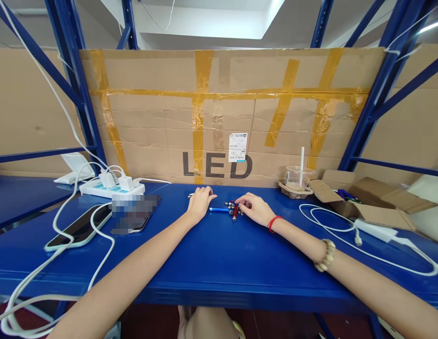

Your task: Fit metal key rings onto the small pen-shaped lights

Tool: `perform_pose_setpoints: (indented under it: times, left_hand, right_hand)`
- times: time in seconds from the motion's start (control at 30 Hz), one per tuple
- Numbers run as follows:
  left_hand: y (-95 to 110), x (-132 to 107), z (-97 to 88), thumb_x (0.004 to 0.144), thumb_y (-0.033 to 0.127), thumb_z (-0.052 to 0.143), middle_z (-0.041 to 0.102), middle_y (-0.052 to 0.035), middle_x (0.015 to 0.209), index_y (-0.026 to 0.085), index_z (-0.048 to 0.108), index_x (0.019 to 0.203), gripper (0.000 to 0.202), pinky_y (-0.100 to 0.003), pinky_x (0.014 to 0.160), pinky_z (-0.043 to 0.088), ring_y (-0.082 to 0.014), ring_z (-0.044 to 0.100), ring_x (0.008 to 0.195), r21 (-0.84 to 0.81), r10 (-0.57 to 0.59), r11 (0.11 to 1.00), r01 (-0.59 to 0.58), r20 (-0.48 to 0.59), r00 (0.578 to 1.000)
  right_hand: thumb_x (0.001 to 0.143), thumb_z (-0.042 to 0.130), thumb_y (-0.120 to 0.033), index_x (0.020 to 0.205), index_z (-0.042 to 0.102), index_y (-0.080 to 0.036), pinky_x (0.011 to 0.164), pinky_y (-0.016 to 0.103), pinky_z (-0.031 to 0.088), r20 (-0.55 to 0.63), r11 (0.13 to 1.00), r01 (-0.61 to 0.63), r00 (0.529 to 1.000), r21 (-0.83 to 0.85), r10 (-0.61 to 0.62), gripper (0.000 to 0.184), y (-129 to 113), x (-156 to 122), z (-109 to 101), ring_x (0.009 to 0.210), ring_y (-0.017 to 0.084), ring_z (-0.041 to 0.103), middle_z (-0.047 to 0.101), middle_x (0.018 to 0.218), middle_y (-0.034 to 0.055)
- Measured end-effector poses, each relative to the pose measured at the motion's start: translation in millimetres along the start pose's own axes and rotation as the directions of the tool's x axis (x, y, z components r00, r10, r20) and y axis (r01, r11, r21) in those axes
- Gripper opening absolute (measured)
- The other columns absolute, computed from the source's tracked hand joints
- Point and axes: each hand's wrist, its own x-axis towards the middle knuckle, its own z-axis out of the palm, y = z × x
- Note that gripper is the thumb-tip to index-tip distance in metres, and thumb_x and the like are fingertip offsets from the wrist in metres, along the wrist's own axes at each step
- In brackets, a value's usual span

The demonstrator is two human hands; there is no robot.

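My left hand (200, 203) rests palm down on the blue shelf top, fingers bent and the thumb held apart. A small silver-tipped piece (190, 195) shows at its left edge, mostly hidden by the fingers. Between my hands lies a slim blue metal tube (219, 210) with silver ends. A short red tube (234, 214) lies at its right end among several small silver pieces (230, 205). My right hand (256, 209) reaches over this cluster from the right, fingertips drawn together at its edge. Whatever they grip is too small to make out.
To the left are a white power strip (95, 189) with chargers, two phones, one being a dark phone (85, 227), and loose white cables. At right stand a plastic cup (299, 177) in a cardboard holder, an open box (376, 209) and a coiled cable (331, 231). Cardboard (162, 127) closes the back.
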Motion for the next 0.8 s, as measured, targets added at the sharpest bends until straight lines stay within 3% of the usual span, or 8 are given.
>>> perform_pose_setpoints:
  times: [0.1, 0.2, 0.3, 0.47, 0.57, 0.67, 0.73, 0.8]
  left_hand:
    - [5, -2, -0.4, 0.085, 0.037, 0.042, 0.057, 0.0000, 0.086, 0.019, 0.051, 0.090, 0.020, -0.026, 0.073, 0.035, -0.0143, 0.046, 0.084, -0.093, 0.204, 0.969, -0.228, -0.221, 0.954]
    - [10, -4, 0.7, 0.086, 0.031, 0.042, 0.056, -0.0008, 0.081, 0.017, 0.050, 0.084, 0.017, -0.025, 0.069, 0.035, -0.0130, 0.045, 0.075, -0.094, 0.428, 0.863, -0.496, -0.382, 0.819]
    - [14, -6, 0.8, 0.089, 0.028, 0.035, 0.055, -0.0027, 0.081, 0.015, 0.049, 0.084, 0.019, -0.024, 0.066, 0.037, -0.0123, 0.045, 0.073, -0.040, 0.593, 0.755, -0.654, -0.384, 0.708]
    - [21, -12, -1.5, 0.091, 0.024, 0.026, 0.056, -0.0060, 0.090, 0.014, 0.051, 0.091, 0.027, -0.025, 0.070, 0.039, -0.0137, 0.046, 0.080, 0.024, 0.733, 0.650, -0.759, -0.282, 0.619]
    - [25, -15, -1.1, 0.092, 0.022, 0.020, 0.055, -0.0069, 0.101, 0.016, 0.052, 0.096, 0.032, -0.027, 0.073, 0.040, -0.0149, 0.047, 0.085, 0.027, 0.764, 0.629, -0.777, -0.210, 0.611]
    - [29, -16, -0.1, 0.092, 0.025, 0.019, 0.054, -0.0079, 0.103, 0.016, 0.050, 0.102, 0.034, -0.028, 0.077, 0.041, -0.0155, 0.048, 0.090, -0.020, 0.739, 0.650, -0.760, -0.218, 0.638]
    - [32, -16, -0.5, 0.092, 0.030, 0.021, 0.053, -0.0080, 0.103, 0.016, 0.047, 0.108, 0.033, -0.028, 0.080, 0.041, -0.0155, 0.048, 0.092, -0.039, 0.684, 0.701, -0.712, -0.246, 0.687]
    - [34, -16, -1.7, 0.091, 0.034, 0.023, 0.051, -0.0076, 0.107, 0.016, 0.041, 0.115, 0.034, -0.027, 0.084, 0.039, -0.0154, 0.048, 0.097, -0.049, 0.584, 0.785, -0.618, -0.279, 0.763]
  right_hand:
    - [0.076, 0.047, -0.022, 0.088, 0.062, -0.023, 0.058, 0.022, 0.040, -0.011, 0.999, 0.035, 0.999, 0.017, -0.035, 0.019, -2, 0, -1, 0.058, 0.007, 0.048, 0.053, 0.079, -0.0005]
    - [0.074, 0.053, -0.027, 0.091, 0.060, -0.023, 0.057, 0.022, 0.040, -0.026, 0.995, 0.097, 0.995, 0.025, -0.097, 0.019, -4, -1, -3, 0.058, 0.007, 0.047, 0.053, 0.078, -0.0009]
    - [0.073, 0.056, -0.034, 0.094, 0.059, -0.023, 0.057, 0.022, 0.040, -0.044, 0.987, 0.160, 0.986, 0.026, -0.159, 0.024, -8, -2, -4, 0.059, 0.008, 0.047, 0.052, 0.077, -0.0004]
    - [0.076, 0.054, -0.037, 0.096, 0.057, -0.021, 0.062, 0.022, 0.042, 0.011, 0.965, 0.257, 0.966, 0.054, -0.258, 0.026, -14, -4, -4, 0.069, 0.010, 0.050, 0.050, 0.085, 0.0016]
    - [0.080, 0.048, -0.036, 0.095, 0.056, -0.020, 0.067, 0.022, 0.043, 0.029, 0.949, 0.310, 0.950, 0.067, -0.312, 0.023, -19, -6, -4, 0.079, 0.011, 0.051, 0.048, 0.097, 0.0037]
    - [0.083, 0.043, -0.031, 0.093, 0.054, -0.020, 0.074, 0.024, 0.043, 0.052, 0.936, 0.350, 0.935, 0.035, -0.352, 0.019, -24, -8, -5, 0.086, 0.012, 0.051, 0.047, 0.103, 0.0040]
    - [0.085, 0.039, -0.027, 0.095, 0.051, -0.019, 0.079, 0.026, 0.042, 0.045, 0.929, 0.369, 0.929, -0.013, -0.368, 0.017, -25, -7, -6, 0.092, 0.014, 0.050, 0.048, 0.105, 0.0044]
    - [0.087, 0.034, -0.025, 0.100, 0.047, -0.019, 0.080, 0.027, 0.041, 0.006, 0.936, 0.344, 0.939, -0.072, -0.345, 0.019, -21, -5, -8, 0.097, 0.014, 0.048, 0.049, 0.104, 0.0050]
